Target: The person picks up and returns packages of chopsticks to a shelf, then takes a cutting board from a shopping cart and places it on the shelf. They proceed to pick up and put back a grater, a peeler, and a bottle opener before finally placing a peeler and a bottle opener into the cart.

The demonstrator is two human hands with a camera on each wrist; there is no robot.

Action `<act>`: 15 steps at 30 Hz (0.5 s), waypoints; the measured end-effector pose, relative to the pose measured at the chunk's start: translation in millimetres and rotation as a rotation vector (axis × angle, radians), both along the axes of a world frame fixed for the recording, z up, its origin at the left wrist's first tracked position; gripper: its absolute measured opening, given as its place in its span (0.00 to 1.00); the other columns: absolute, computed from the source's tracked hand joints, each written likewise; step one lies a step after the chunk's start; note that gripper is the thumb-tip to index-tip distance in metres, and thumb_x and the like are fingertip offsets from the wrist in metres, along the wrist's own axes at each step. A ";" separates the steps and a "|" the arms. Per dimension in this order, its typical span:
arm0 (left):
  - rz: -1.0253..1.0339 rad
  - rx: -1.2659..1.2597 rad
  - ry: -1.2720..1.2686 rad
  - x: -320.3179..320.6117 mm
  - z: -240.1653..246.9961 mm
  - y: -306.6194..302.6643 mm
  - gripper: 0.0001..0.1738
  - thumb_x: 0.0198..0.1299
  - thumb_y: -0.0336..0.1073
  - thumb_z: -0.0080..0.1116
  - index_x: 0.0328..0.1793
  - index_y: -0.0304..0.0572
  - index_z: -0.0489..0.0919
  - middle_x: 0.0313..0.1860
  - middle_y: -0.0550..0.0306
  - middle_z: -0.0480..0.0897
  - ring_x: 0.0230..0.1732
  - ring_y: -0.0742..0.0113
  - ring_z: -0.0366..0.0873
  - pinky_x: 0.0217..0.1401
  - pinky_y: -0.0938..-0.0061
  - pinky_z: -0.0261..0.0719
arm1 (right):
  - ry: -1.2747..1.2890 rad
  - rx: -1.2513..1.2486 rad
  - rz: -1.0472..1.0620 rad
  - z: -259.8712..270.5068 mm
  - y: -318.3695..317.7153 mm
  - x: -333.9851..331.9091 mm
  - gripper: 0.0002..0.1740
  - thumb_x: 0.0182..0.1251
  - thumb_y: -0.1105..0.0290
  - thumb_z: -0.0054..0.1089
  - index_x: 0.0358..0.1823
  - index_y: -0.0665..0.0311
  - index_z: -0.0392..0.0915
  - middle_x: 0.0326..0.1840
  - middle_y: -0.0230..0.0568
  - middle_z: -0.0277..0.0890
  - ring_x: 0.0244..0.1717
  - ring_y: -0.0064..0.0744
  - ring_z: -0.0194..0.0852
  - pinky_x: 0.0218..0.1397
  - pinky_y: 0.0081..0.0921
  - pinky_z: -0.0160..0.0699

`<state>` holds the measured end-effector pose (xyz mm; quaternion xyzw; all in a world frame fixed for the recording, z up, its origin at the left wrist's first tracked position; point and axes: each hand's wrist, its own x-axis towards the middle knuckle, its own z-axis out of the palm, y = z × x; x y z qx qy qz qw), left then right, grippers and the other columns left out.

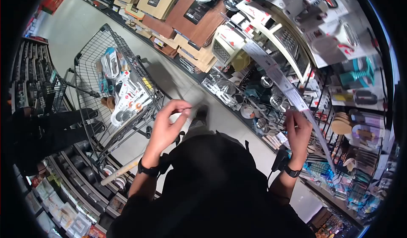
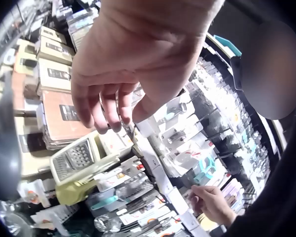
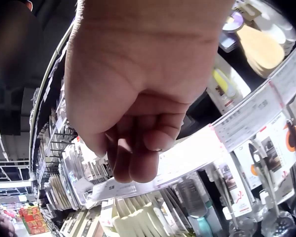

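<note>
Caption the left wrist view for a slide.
Left hand, fingers loosely curled, in front of a grater and brown boards; right hand at lower right.

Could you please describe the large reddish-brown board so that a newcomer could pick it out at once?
From the cart, look across the aisle to the stacked boards. The large board lies just beside a cream grater. Its reddish-brown face, with a black label, sets it apart from the paler boards nearby.
</note>
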<state>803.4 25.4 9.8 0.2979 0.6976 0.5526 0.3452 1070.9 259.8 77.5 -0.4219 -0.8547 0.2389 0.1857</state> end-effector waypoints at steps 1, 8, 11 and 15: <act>0.046 -0.128 0.033 5.3 8.8 -13.6 0.08 0.66 0.28 0.57 0.49 0.36 0.79 0.46 0.59 0.81 0.49 0.73 0.78 0.52 0.78 0.74 | 0.012 -0.003 -0.004 -0.1 -1.5 13.4 0.07 0.69 0.73 0.59 0.35 0.71 0.81 0.17 0.44 0.74 0.17 0.33 0.71 0.24 0.28 0.67; 0.086 -0.576 0.674 34.3 -2.5 -140.1 0.18 0.67 0.46 0.57 0.50 0.37 0.80 0.44 0.44 0.82 0.45 0.44 0.80 0.45 0.58 0.77 | 0.028 -0.166 -0.144 -19.2 -21.2 98.3 0.16 0.75 0.63 0.55 0.34 0.69 0.80 0.16 0.34 0.74 0.18 0.18 0.70 0.22 0.21 0.65; 0.125 -0.871 0.782 41.8 -11.9 -202.6 0.23 0.68 0.53 0.54 0.49 0.39 0.80 0.42 0.44 0.83 0.45 0.42 0.81 0.47 0.55 0.78 | 0.015 -0.252 -0.139 -44.0 -41.9 124.6 0.15 0.74 0.64 0.55 0.36 0.69 0.81 0.17 0.37 0.74 0.17 0.21 0.69 0.24 0.23 0.65; 0.161 -0.944 0.869 58.8 -20.6 -258.3 0.23 0.68 0.52 0.55 0.53 0.38 0.78 0.43 0.45 0.82 0.47 0.44 0.79 0.53 0.56 0.75 | 0.039 -0.344 -0.032 -68.1 -74.8 135.4 0.16 0.74 0.62 0.55 0.33 0.68 0.80 0.17 0.37 0.75 0.17 0.21 0.72 0.23 0.23 0.67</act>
